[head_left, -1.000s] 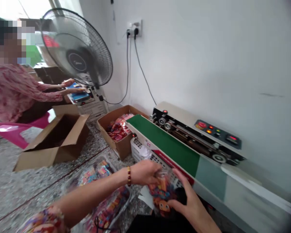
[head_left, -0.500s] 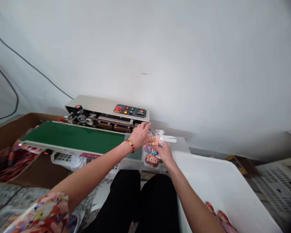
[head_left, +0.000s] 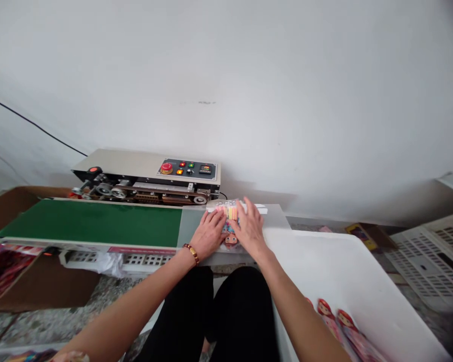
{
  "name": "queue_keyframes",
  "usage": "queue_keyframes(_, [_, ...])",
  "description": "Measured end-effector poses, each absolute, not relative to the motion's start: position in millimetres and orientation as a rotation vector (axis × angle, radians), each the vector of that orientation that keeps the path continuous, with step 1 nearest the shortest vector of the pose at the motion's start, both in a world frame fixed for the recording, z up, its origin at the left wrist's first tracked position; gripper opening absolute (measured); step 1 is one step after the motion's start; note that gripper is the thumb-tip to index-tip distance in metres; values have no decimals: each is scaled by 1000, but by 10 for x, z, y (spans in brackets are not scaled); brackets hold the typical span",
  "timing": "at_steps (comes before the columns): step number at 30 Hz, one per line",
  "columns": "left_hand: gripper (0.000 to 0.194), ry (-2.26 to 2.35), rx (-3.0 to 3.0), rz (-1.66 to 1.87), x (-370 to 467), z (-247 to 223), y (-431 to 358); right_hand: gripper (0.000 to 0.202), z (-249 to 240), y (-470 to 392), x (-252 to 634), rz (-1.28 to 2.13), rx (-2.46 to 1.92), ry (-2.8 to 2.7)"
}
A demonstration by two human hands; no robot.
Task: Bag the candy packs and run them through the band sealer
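A clear packet (head_left: 231, 240) with a printed cartoon face and striped colourful contents lies flat at the right end of the sealing machine (head_left: 136, 168), on the plate beside its green belt (head_left: 98, 221). My left hand (head_left: 208, 234), with a beaded bracelet at the wrist, rests on the packet's left side, fingers spread over it. On the packet's right side lies my right hand (head_left: 249, 229), its fingers apart and its thumb toward the middle. Both hands partly cover the packet.
Several red-haired doll packets (head_left: 326, 309) lie in the white tray (head_left: 324, 256) at right. A cardboard box (head_left: 60, 281) of red packets is at left. White crates (head_left: 430, 266) stand at far right. A cable runs along the wall.
The view has shifted, showing more of the machine. My left hand has come down from the packet's upper edge to its left side. My right hand has moved up, its fingers more spread.
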State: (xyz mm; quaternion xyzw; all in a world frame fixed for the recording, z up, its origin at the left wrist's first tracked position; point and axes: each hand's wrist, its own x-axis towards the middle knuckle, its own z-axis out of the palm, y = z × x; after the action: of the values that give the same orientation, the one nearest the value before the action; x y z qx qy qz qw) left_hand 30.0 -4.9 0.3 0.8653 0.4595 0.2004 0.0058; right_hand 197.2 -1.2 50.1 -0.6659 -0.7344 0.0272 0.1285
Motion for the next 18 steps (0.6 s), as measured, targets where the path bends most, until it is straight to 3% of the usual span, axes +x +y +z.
queue_keyframes(2, [52,1423,2716,633,243,7,-29,45,460,-16,1973,63,-1765,-2324])
queue_keyframes(7, [48,1425,2714,552,69,45,10,40,345,-22,2029,164,-1746,-2390])
queue_keyframes(18, [42,1589,2610,542,41,35,23,49,517,142,1988,108,-1560,-2560])
